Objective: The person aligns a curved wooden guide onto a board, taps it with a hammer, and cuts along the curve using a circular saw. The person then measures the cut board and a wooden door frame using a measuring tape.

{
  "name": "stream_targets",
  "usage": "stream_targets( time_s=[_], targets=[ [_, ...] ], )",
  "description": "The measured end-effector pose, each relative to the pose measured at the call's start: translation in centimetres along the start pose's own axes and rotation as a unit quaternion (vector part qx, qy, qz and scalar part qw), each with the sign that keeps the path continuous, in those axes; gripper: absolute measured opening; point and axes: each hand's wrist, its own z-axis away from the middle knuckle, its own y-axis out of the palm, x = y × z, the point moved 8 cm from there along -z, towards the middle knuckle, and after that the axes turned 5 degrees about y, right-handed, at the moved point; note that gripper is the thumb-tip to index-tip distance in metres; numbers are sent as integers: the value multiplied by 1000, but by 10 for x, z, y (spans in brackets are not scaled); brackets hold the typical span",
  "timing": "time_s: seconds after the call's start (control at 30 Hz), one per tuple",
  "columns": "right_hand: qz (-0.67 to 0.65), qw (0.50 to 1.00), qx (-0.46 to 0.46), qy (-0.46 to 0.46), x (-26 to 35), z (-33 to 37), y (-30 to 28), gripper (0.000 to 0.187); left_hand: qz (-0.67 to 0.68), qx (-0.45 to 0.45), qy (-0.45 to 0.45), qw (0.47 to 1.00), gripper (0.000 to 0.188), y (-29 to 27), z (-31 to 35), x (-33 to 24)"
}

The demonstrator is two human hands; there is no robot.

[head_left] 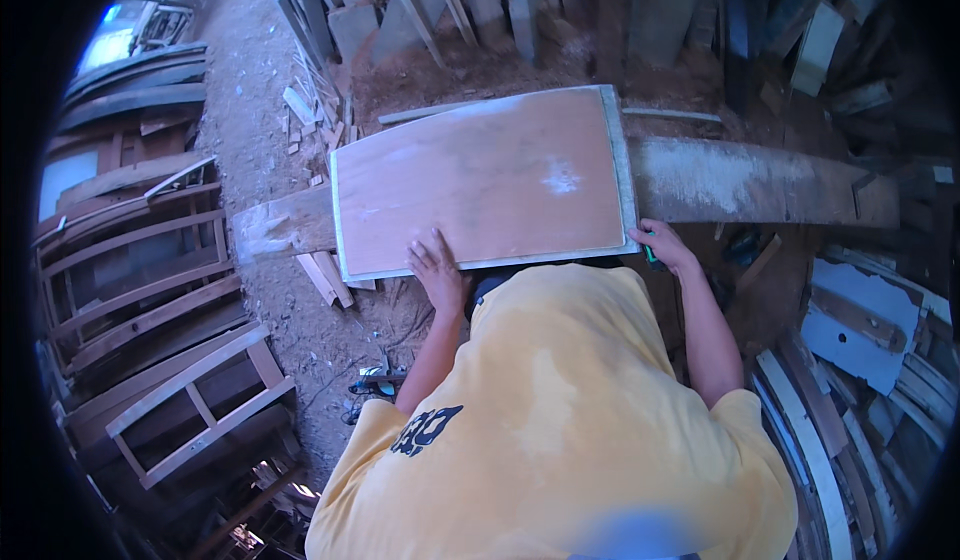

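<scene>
A flat rectangular wooden panel (480, 180), reddish-brown with a pale border and a whitish smear, lies across a long worn plank (740, 182) in front of me. My left hand (437, 272) rests open on the panel's near edge, left of its middle, with the fingers spread flat. At the near right corner of the panel, my right hand (668, 247) is closed around a small green object (650, 253). Mostly covered by the fingers, that object does not show its kind. The right fingertips are at the panel's edge.
Wooden frames (200, 405) are stacked along the left. Upright boards (480, 0) lean at the back. Curved wooden strips (810, 450) and a white board with a hole (862, 320) lie at the right. Wood offcuts (325, 278) and a power tool (375, 380) are on the dirt floor.
</scene>
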Motion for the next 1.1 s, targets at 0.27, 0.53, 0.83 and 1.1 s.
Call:
stream_targets(
  time_s=[0.27,0.53,0.83,1.1],
  targets=[
    [-61,956,55,-280,232,114,-24,29,99,-110,-67,987,88,-116,-34,9],
    [37,780,138,-609,475,234,95,42,168,-134,-131,968,80,-175,-42,97],
    [81,744,72,-660,592,277,215,63,273,-148,-181,933,61,-225,-42,155],
    [27,748,90,-657,656,267,256,47,271,-157,-161,936,58,-237,-66,186]
  ],
)
